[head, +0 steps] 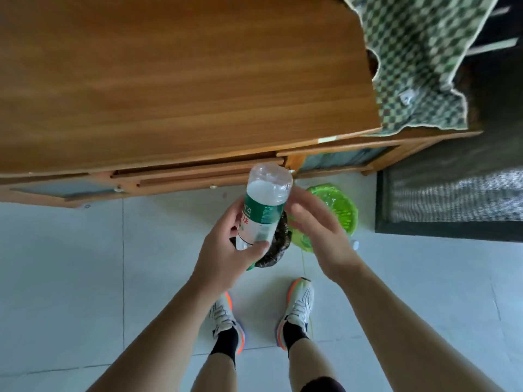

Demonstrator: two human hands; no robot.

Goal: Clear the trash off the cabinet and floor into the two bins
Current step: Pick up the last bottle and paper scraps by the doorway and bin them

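My left hand (226,250) grips a clear plastic bottle (264,205) with a green label, its base pointing up and away from me. My right hand (319,222) is beside the bottle with fingers straight, close to its right side. Below the bottle on the floor stand two bins: one lined with a black bag (278,250), mostly hidden by the bottle and my hand, and one lined with a bright green bag (336,210) to its right. A small white bottle cap (354,244) lies on the floor near the green bin.
The wooden cabinet (184,80) fills the upper view, with drawers and glass doors along its front. A green checked cloth (418,60) drapes over its right end. A dark mesh screen (452,199) stands at right. My feet in white shoes (297,309) are on light floor tiles.
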